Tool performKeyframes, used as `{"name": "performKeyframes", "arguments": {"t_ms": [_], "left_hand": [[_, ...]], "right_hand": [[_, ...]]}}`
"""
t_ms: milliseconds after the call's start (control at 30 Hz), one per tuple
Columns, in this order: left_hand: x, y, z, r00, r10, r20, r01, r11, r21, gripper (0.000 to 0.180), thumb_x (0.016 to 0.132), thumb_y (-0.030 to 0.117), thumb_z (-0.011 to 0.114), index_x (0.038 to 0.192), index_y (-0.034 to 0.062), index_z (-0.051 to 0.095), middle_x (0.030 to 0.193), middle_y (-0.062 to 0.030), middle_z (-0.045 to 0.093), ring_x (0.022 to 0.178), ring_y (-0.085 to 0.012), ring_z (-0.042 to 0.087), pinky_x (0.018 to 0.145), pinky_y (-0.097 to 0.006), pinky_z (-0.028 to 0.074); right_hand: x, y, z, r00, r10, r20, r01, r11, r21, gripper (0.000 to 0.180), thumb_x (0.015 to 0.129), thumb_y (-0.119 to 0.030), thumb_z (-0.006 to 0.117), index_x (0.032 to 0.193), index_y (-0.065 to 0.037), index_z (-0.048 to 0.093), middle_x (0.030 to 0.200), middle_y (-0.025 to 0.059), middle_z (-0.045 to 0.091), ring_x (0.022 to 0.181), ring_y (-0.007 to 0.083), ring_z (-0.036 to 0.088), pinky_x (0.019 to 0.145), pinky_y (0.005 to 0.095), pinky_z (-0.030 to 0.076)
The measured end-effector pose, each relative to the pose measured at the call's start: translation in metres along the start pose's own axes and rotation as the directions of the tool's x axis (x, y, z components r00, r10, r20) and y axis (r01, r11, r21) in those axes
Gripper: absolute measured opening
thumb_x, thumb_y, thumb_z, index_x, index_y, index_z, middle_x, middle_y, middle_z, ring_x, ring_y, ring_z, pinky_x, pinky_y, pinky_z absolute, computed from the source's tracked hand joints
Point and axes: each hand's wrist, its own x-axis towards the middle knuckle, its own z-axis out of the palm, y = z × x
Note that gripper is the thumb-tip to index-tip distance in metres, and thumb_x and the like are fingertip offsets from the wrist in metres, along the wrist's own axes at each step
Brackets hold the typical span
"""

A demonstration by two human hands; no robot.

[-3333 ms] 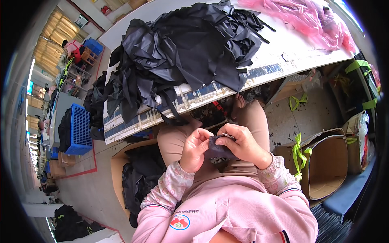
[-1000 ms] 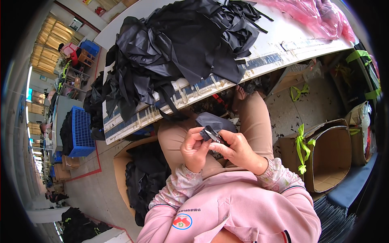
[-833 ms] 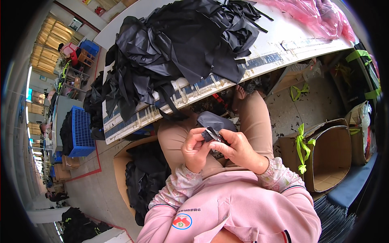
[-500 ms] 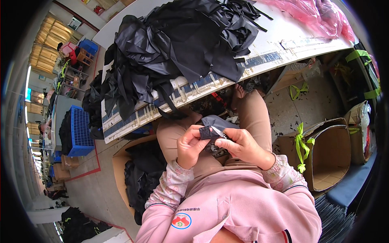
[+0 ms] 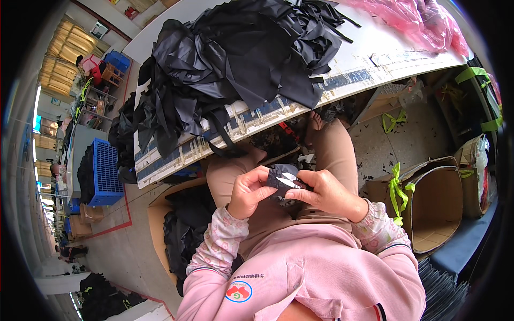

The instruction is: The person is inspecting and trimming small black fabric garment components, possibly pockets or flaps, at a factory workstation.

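Over my lap, my left hand (image 5: 247, 192) and my right hand (image 5: 326, 193) together hold a small piece of dark fabric (image 5: 278, 179). The left fingers pinch its left edge. In my right hand a small pair of metal snips (image 5: 292, 183) lies with its blades against the fabric. I sit in tan trousers and a pink top, close to the edge of the white worktable (image 5: 375, 59).
A big heap of black fabric pieces (image 5: 235, 59) covers the table, pink plastic bags (image 5: 412, 13) at its far right. An open cardboard box (image 5: 433, 208) stands on my right, a box of black cloth (image 5: 184, 230) on my left, a blue crate (image 5: 104, 174) beyond.
The fabric piece has been turned and shifted between my hands, which stay over my lap. The snips now lie against its right side.
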Motion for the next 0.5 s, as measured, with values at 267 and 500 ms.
{"name": "performKeyframes", "arguments": {"t_ms": [267, 500], "left_hand": [[0.001, 0.002, 0.001, 0.992, -0.126, 0.019, 0.126, 0.992, -0.011, 0.014, 0.078, -0.002, 0.066, 0.093, -0.0030, 0.065, 0.098, -0.0066, 0.060, 0.093, -0.0167, 0.057, 0.088, -0.030, 0.043], [0.000, 0.000, -0.005, 0.983, -0.152, 0.100, 0.151, 0.988, 0.014, 0.014, 0.082, -0.001, 0.067, 0.096, -0.0032, 0.065, 0.102, -0.0068, 0.060, 0.095, -0.0159, 0.057, 0.087, -0.029, 0.045]], "right_hand": [[0.001, -0.008, -0.006, 0.995, -0.096, -0.013, 0.090, 0.967, -0.240, 0.045, 0.084, -0.038, 0.069, 0.071, -0.001, 0.048, 0.054, 0.0167, 0.050, 0.052, 0.0381, 0.053, 0.048, 0.0414, 0.039], [0.003, -0.012, -0.010, 0.997, -0.042, 0.059, 0.056, 0.966, -0.254, 0.043, 0.084, -0.040, 0.068, 0.075, -0.001, 0.054, 0.062, 0.0182, 0.058, 0.060, 0.0392, 0.059, 0.053, 0.0437, 0.044]]}}
